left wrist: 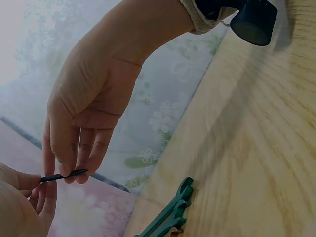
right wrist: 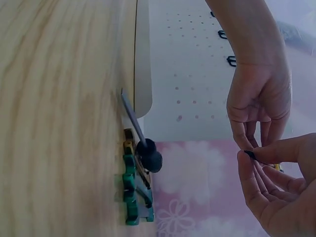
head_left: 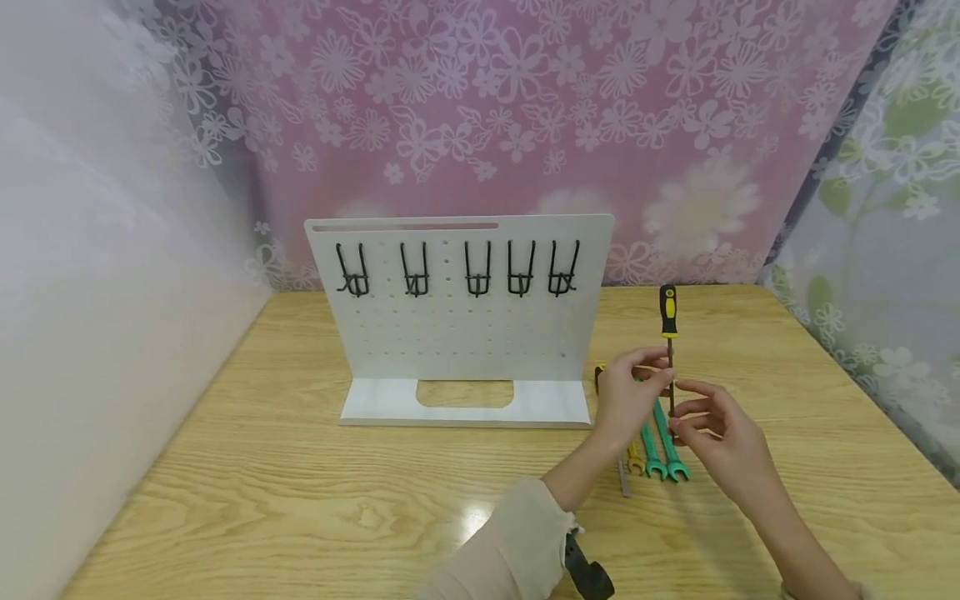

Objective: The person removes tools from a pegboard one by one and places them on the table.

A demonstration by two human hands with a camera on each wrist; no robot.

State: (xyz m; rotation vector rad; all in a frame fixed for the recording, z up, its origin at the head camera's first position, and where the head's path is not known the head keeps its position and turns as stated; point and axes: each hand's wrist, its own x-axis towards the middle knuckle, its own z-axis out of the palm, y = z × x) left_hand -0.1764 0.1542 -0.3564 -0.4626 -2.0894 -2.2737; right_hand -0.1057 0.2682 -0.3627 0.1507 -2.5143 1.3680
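Observation:
A screwdriver (head_left: 668, 312) stands upright in the air, its black and yellow handle at the top. My left hand (head_left: 628, 398) pinches the middle of its thin shaft between thumb and fingers. Lower down, near the dark tip (right wrist: 250, 154), the thumb and fingertips of my right hand (head_left: 726, 440) pinch the shaft. Beneath the hands, two green wrenches (head_left: 677, 469) lie side by side on the table, with a yellow wrench (head_left: 635, 461) to their left. Left of these is a second screwdriver (head_left: 624, 482), partly hidden by my left hand.
A white pegboard (head_left: 465, 333) on a flat base stands left of the hands. Several black double hooks (head_left: 477, 283) stick out along its upper part. The wooden table (head_left: 300, 492) meets a white wall at left and floral cloth (head_left: 480, 108) behind.

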